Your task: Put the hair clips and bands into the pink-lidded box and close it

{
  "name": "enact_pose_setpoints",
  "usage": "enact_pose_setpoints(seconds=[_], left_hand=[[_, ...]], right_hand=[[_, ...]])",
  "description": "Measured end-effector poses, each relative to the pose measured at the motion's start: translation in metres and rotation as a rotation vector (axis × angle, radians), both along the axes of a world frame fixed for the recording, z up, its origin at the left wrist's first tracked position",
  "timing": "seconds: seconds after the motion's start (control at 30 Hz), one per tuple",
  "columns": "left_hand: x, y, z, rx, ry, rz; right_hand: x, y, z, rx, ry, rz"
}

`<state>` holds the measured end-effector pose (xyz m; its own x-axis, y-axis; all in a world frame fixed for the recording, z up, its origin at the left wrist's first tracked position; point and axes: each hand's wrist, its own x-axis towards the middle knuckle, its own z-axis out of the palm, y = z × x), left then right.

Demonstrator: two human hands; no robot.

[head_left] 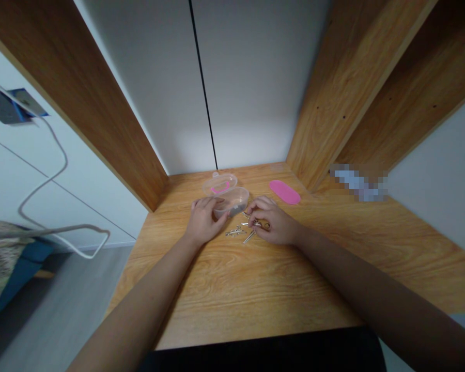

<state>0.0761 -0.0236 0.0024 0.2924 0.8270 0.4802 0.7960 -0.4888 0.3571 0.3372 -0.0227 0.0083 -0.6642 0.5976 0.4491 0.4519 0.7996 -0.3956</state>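
Observation:
My left hand (pixel 204 221) grips the near left wall of a clear plastic box (pixel 238 196), thumb outside at the front and fingers over the rim. The box's clear lid (pixel 209 185), with a pink handle (pixel 220 188), lies folded back behind it. My right hand (pixel 273 221) is just right of the box with its fingers bent together over small metal tools. Among these a pair of small scissors (pixel 266 225) partly shows at its fingertips. Several more shiny metal tools (pixel 235 232) lie on the wood in front of the box.
A flat pink oval piece (pixel 284 191) rests on the wooden desk (pixel 217 289) behind my right hand. Wooden panels (pixel 356 88) stand on both sides, with a grey back wall (pixel 251 93) behind. A white cable (pixel 58 170) hangs at the left.

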Motion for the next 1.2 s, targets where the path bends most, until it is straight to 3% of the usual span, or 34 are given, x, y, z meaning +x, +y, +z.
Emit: enact_pose_setpoints(seconds=[0.4, 0.9, 1.2], left_hand=[[-0.0011, 0.0011, -0.0039, 0.002, 0.005, -0.004], [0.0007, 0.0007, -0.001, 0.008, -0.009, 0.001], [0.0001, -0.0006, 0.0009, -0.007, 0.002, 0.001]], right_hand=[[-0.0025, -0.0005, -0.0039, -0.03, -0.076, -0.011], [0.0021, 0.0045, -0.0036, 0.016, -0.084, -0.193], [0.002, 0.0069, -0.0043, -0.031, -0.067, -0.161]])
